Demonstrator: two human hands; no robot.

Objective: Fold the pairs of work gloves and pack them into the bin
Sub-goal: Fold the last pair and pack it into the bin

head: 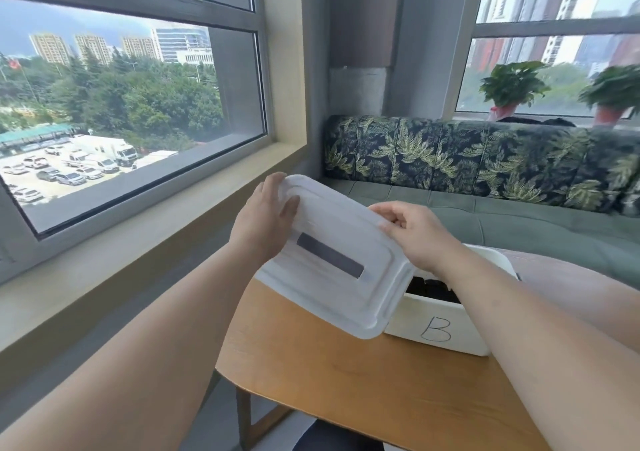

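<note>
Above-left of the bin (pixel 467 340): lid (pixel 332 270) tilted, long axis far-left to near-right.
Left hand (pixel 263 222): grips far corner.
Right hand (pixel 415 236): pinches right edge, nearer bin.

White lid (pixel 339 263) hides the bin's (pixel 450 326) 9 o'clock end; the right forearm (pixel 485 298) crosses its mouth. Only a dark strip (pixel 429 286) of contents shows (gloves or not, cannot tell). Wooden table (pixel 346 374) cut off by the frame edge at 6 o'clock.

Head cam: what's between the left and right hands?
The white lid, gripped at opposite edges by left hand and right hand; it hides part of the bin. Head view.
</note>
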